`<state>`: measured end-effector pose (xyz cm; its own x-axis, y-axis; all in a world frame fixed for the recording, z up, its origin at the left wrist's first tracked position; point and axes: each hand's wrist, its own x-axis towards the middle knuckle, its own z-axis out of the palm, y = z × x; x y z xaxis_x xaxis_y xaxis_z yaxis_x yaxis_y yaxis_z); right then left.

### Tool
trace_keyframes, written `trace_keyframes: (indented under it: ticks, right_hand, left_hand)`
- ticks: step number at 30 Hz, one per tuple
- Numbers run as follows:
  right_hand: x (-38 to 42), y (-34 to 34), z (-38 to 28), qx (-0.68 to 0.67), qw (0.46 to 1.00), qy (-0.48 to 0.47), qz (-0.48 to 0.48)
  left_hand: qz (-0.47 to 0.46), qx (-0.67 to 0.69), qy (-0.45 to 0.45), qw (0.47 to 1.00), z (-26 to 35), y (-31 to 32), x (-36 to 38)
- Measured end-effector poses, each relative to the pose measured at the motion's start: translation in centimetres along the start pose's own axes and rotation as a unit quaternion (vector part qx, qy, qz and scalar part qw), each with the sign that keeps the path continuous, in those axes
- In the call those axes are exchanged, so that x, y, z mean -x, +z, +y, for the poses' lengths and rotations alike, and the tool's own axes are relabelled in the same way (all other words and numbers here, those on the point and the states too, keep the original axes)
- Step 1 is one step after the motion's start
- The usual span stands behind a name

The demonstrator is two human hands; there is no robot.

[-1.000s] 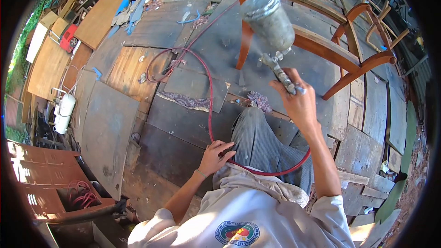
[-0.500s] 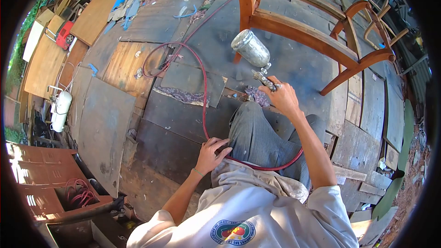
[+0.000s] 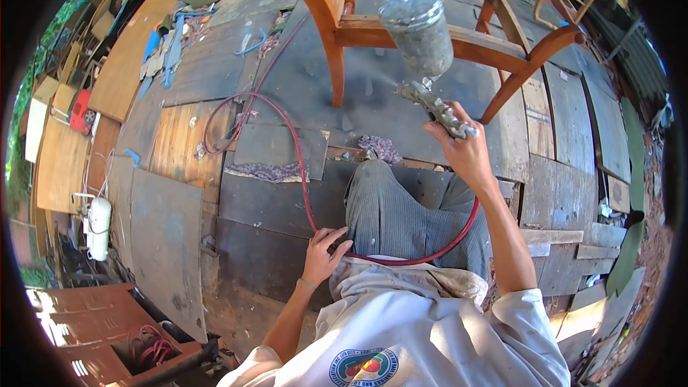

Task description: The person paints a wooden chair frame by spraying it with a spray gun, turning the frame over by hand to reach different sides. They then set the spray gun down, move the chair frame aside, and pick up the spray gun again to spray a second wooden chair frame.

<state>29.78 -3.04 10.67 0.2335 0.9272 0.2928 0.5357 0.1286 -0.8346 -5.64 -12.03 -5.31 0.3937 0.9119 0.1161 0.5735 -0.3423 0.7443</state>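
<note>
My right hand (image 3: 467,149) is wrapped round the handle of a metal spray gun (image 3: 434,106), raised in front of my knees. On top of the gun sits a paint-smeared grey cup (image 3: 419,37), tilted. Pale mist shows at the nozzle's left side. Beyond it stands a reddish-brown wooden chair frame (image 3: 481,49) with a bare seat opening; the cup covers part of its front rail. My left hand (image 3: 324,254) is closed on a red hose (image 3: 299,149) beside my thigh. From there the hose crosses my lap towards my right forearm.
Stained boards (image 3: 272,201) cover the ground, with a patterned rag (image 3: 378,149) by my knee. The hose loops across them on the left. Farther left are a white tank (image 3: 99,228), a red toy-like car (image 3: 82,111) and wood panels. A brown cabinet (image 3: 93,322) stands at lower left.
My right hand has raised the spray gun and moved it right, with its cup now more upright. Mist now shows by the nozzle. The view has shifted; my left hand stays on the hose.
</note>
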Motion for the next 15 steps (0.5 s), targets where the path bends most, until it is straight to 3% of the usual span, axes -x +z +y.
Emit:
trace_keyframes:
  ticks: [4, 10, 15]
  right_hand:
    - [0.9, -1.5, -0.4, -0.051, 0.998, 0.024, 0.008]
    - [1.7, -2.0, -1.3, -0.012, 0.999, 0.029, -0.009]
    - [2.8, -1.8, -1.8, -0.033, 0.997, -0.054, 0.036]
  left_hand:
    - [-0.011, -0.003, 0.004, 1.0, 0.0, 0.0, -0.2]
    - [-0.033, -0.002, -0.012, 0.999, 0.5, -0.1, -0.5]
    - [-0.048, 0.005, -0.012, 0.999, -0.3, 0.3, -0.1]
